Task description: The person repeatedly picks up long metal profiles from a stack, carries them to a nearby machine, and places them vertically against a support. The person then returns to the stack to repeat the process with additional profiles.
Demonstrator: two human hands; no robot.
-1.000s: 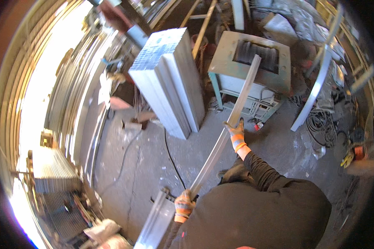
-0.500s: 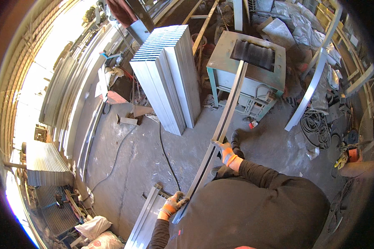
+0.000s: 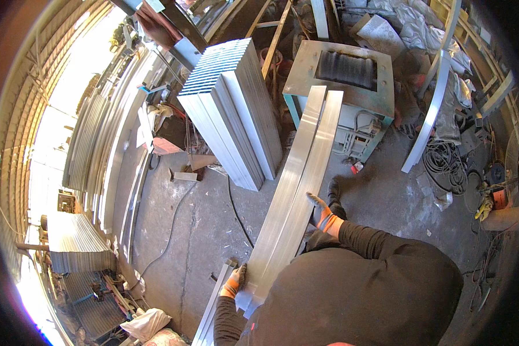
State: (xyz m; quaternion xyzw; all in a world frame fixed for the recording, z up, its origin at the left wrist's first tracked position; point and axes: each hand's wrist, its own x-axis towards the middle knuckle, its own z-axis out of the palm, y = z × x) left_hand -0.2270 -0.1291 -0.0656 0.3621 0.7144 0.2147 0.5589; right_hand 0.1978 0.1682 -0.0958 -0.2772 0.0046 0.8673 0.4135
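A pair of long silver metal profiles (image 3: 297, 173) slants before my body, broad faces up, a narrow split between them at the far end. My left hand (image 3: 234, 281), in a grey and orange glove, is closed on their left edge near the lower end. My right hand (image 3: 324, 217), gloved alike, grips the right edge farther up, its thumb at the edge and its other fingers mostly hidden. Their far ends overlap the front of a pale green metal machine (image 3: 297, 81) with a dark opening on top; I cannot tell whether they touch it.
A tall stack of silver profiles (image 3: 228, 115) stands left of the machine. More profiles (image 3: 212, 308) lie by my left arm. A black cable (image 3: 238, 216) crosses the floor. At right are a leaning metal strip (image 3: 429, 118) and coiled cables (image 3: 444, 167).
The profiles have turned from narrow edge up to broad face up, and their far ends have moved left off the machine's top opening. Both hands still hold them.
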